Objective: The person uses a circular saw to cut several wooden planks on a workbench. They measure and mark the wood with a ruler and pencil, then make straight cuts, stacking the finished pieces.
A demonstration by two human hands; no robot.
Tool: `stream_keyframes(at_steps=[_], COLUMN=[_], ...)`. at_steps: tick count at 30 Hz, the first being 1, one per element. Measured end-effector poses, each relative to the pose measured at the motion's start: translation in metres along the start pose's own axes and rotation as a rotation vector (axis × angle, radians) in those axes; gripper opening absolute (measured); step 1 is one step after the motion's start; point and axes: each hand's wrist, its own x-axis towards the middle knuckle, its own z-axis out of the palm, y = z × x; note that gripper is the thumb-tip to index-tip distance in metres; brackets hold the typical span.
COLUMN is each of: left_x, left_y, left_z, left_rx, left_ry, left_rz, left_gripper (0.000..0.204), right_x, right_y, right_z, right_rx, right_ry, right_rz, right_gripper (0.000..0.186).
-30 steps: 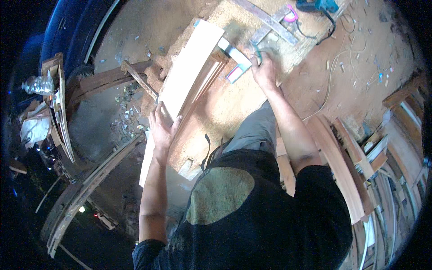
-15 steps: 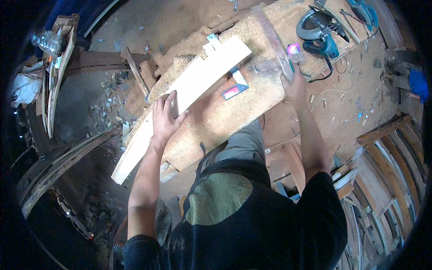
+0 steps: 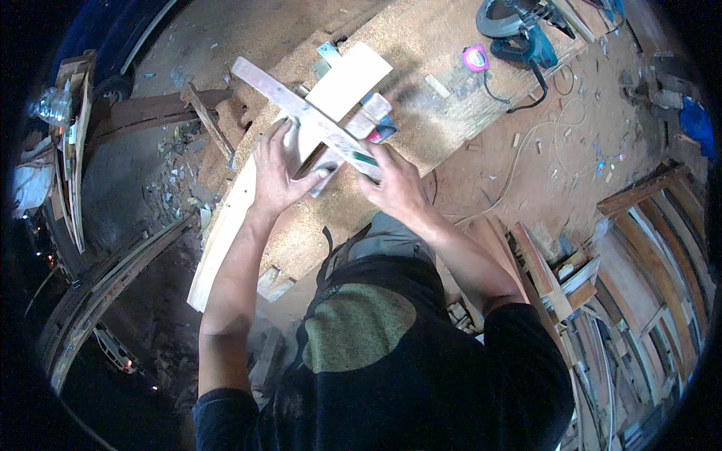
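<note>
A long, pale, slightly curved board (image 3: 350, 79) lies aslant on the workbench. My left hand (image 3: 274, 169) rests on it with the fingers spread and the thumb out to the right. My right hand (image 3: 395, 180) is closed round one end of a worn T-shaped wooden square (image 3: 289, 98), whose long arm lies across the board. The square's cross piece runs along the board's near side, by my left thumb. A slim green stick, perhaps a pencil (image 3: 366, 158), shows at my right fingers. Partly hidden beneath lies a blue tool with a pink label (image 3: 385, 134).
The sawdust-covered bench (image 3: 451, 128) carries a pink tape measure (image 3: 475, 58), a small wood offcut (image 3: 437, 86) and a teal circular saw (image 3: 526, 45) with its black cord. Stacked curved timber (image 3: 647, 263) stands at lower right. A pale cable (image 3: 526, 143) trails over the floor.
My right hand has brought the wooden square from the right across onto the board. The left hand stays on the board. The view has shifted slightly to the right.
</note>
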Motion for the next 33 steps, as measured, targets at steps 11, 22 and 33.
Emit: stream_keyframes(at_steps=[11,22,33], left_x=[0.004,0.001,-0.002], left_y=[-0.004,-0.005,-0.005], left_z=[0.017,0.009,0.0], left_rx=[0.184,0.151,0.152], left_ry=[0.035,0.048,-0.055], left_rz=[-0.003,-0.042,-0.087], left_gripper=[0.106,0.109,0.105], right_x=[0.039,0.199,0.242], right_y=[0.105,0.161,0.162], right_z=[-0.015,-0.207,-0.283], right_rx=[-0.022,-1.585,-1.447], right_ry=[0.069,-0.327,-0.367], right_rz=[0.438,0.026,0.115], right_gripper=[0.04,0.025,0.049])
